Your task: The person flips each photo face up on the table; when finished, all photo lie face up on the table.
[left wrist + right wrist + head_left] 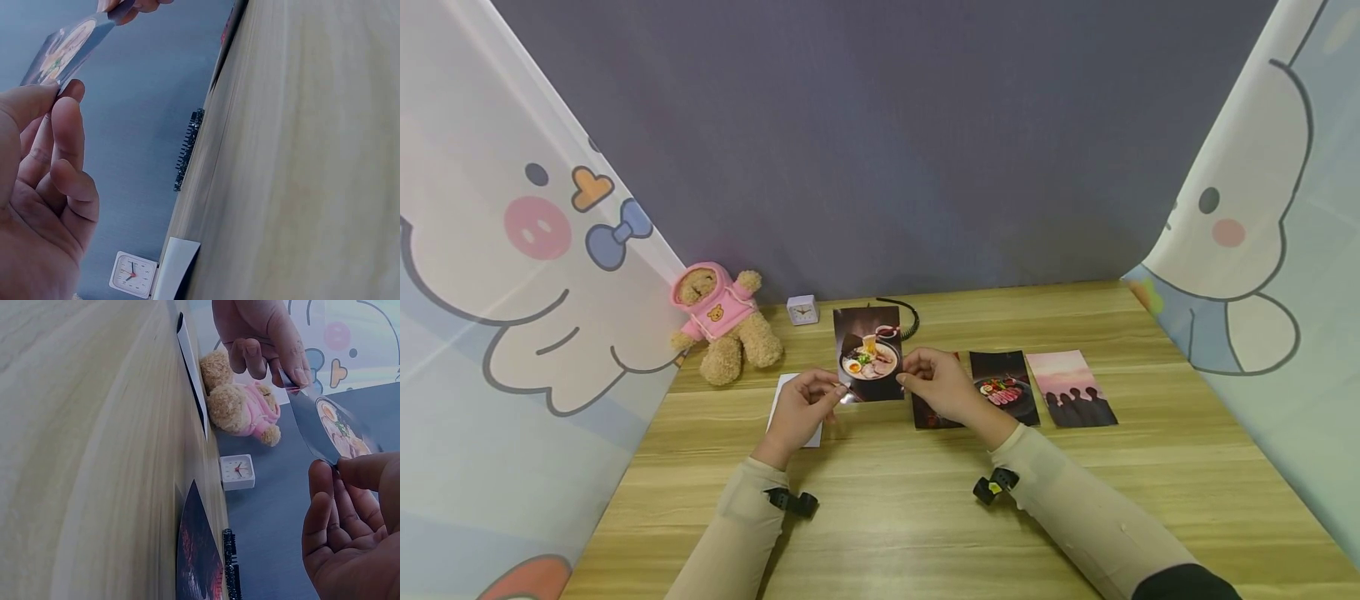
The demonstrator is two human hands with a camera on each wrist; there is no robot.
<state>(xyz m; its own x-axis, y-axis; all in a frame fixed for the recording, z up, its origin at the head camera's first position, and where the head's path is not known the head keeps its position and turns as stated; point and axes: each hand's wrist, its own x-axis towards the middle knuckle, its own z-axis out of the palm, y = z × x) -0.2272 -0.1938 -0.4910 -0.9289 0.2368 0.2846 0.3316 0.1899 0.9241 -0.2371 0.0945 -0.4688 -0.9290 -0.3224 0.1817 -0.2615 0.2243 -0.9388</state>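
Black and glossy, a photo of a noodle bowl (871, 350) is held up above the table (895, 517), lifted off its surface between both hands. The left hand (805, 408) has a narrow grip, thumb and fingertips pinching the lower left corner, the remaining fingers loosely bent. The right hand (943, 383) matches it, its grip closed to a pinch on the right edge near the bottom.

A white card (782, 392) lies on the table, partly hidden by the left hand. Right of the hands, a dark red-toned photo (934, 418), partly covered by the right hand, a sliced-meat photo (1003, 390) and a pink-sky photo (1072, 390) lie in a row. Toward the back are a teddy bear (737, 321) in a pink hoodie, a small pale clock (802, 309) and a black toothed band (189, 150).
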